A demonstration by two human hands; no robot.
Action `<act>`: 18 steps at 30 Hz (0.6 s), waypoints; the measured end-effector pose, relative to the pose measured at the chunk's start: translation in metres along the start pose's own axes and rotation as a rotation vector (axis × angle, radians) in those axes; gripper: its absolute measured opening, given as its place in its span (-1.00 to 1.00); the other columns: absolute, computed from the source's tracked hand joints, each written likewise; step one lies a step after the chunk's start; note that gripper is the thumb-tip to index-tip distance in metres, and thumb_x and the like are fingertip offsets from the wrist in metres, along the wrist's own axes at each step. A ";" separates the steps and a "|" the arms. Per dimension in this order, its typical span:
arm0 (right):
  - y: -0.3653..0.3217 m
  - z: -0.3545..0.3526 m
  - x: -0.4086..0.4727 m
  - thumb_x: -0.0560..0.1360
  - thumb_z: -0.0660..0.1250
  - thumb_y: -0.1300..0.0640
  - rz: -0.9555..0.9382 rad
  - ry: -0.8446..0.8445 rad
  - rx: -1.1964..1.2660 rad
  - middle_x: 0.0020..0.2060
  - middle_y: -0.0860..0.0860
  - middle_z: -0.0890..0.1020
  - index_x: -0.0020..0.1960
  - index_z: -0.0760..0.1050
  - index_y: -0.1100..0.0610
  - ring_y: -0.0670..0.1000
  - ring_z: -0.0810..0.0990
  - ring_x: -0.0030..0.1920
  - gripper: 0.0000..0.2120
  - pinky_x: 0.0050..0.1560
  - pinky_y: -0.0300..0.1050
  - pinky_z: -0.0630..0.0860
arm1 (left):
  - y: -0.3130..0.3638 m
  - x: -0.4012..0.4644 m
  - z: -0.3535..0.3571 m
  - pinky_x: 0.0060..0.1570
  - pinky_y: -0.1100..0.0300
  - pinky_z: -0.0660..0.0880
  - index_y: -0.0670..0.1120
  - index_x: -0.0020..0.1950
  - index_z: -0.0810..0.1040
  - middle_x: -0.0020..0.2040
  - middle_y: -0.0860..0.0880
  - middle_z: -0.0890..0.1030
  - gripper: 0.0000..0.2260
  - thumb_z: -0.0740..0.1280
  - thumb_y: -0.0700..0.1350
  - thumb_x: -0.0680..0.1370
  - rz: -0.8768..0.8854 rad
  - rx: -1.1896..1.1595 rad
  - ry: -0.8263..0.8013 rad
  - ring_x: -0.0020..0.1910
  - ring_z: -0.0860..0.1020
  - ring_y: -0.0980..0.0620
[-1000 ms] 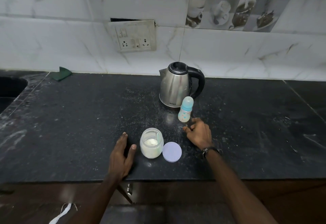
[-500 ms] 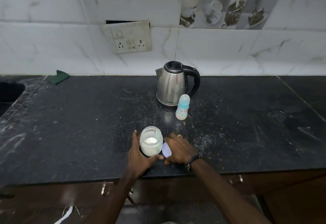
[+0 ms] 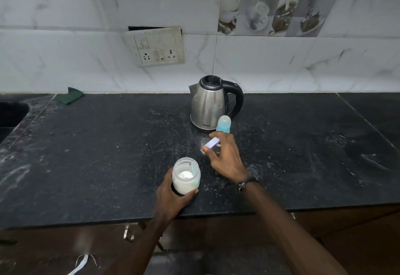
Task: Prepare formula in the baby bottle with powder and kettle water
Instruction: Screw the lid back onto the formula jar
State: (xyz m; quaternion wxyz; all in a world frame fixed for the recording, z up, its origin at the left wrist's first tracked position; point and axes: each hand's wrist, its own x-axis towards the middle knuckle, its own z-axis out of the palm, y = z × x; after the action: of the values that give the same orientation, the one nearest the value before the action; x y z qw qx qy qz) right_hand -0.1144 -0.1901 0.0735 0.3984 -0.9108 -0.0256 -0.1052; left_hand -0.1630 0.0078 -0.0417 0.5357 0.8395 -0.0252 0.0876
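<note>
— What's in each hand?
— The left hand (image 3: 171, 196) grips the open powder jar (image 3: 186, 176) on the counter (image 3: 86, 155); the right hand (image 3: 225, 157) pinches its lilac lid (image 3: 211, 144).
— And the bottle?
— The baby bottle (image 3: 224, 124) stands just behind, by the kettle (image 3: 210, 103).

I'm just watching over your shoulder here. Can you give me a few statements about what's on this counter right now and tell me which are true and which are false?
1. The left hand grips the jar of powder. True.
2. The lid is screwed onto the jar. False: the jar is open, and the right hand holds the lid away from it, above the counter.
3. The kettle stands upright near the wall. True.
4. The baby bottle lies on its side by the sink. False: it stands upright just in front of the kettle.
5. A scoop handle shows inside the jar. True.
</note>
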 end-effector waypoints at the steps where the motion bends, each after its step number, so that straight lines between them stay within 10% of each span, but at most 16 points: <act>1: -0.005 -0.001 -0.001 0.42 0.48 -0.06 0.001 0.022 0.069 0.09 0.02 0.50 0.11 0.47 0.04 -0.01 0.51 0.07 -0.64 0.07 -0.10 0.52 | 0.001 0.000 0.000 0.21 0.41 0.43 0.18 0.39 0.41 0.26 0.34 0.53 -0.18 0.68 0.14 0.20 -0.001 -0.005 -0.001 0.23 0.50 0.36; 9: -0.010 0.017 -0.012 0.29 0.58 -0.01 -0.179 -0.322 -0.077 -0.07 0.01 0.71 -0.46 0.49 0.11 -0.08 0.60 0.11 -0.66 0.04 -0.10 0.51 | 0.000 -0.002 -0.001 0.16 0.47 0.43 0.15 0.48 0.36 0.29 0.28 0.53 -0.10 0.67 0.18 0.21 -0.058 -0.020 -0.026 0.23 0.49 0.39; 12: -0.021 0.013 -0.009 0.31 0.55 -0.07 -0.188 -0.408 -0.172 0.13 0.01 0.64 -0.16 0.52 -0.03 0.03 0.54 0.19 -0.75 0.06 -0.14 0.44 | 0.002 -0.003 -0.002 0.11 0.52 0.40 0.11 0.45 0.39 0.25 0.28 0.55 -0.12 0.67 0.17 0.20 -0.067 -0.011 -0.026 0.19 0.49 0.44; 18: -0.037 0.019 -0.002 0.38 0.49 -0.05 -0.334 -0.610 -0.417 0.19 0.09 0.48 0.48 0.30 -0.11 0.12 0.46 0.16 -0.28 0.17 -0.02 0.40 | 0.000 -0.002 -0.001 0.06 0.59 0.37 0.06 0.46 0.38 0.28 0.15 0.57 -0.10 0.66 0.20 0.20 -0.102 0.016 -0.052 0.22 0.54 0.21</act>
State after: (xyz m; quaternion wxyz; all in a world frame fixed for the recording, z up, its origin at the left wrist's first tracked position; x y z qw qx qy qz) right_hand -0.1176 -0.1512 0.0872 0.1565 -0.9448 -0.2686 0.1038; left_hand -0.1651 0.0087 -0.0419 0.5318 0.8459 0.0045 0.0388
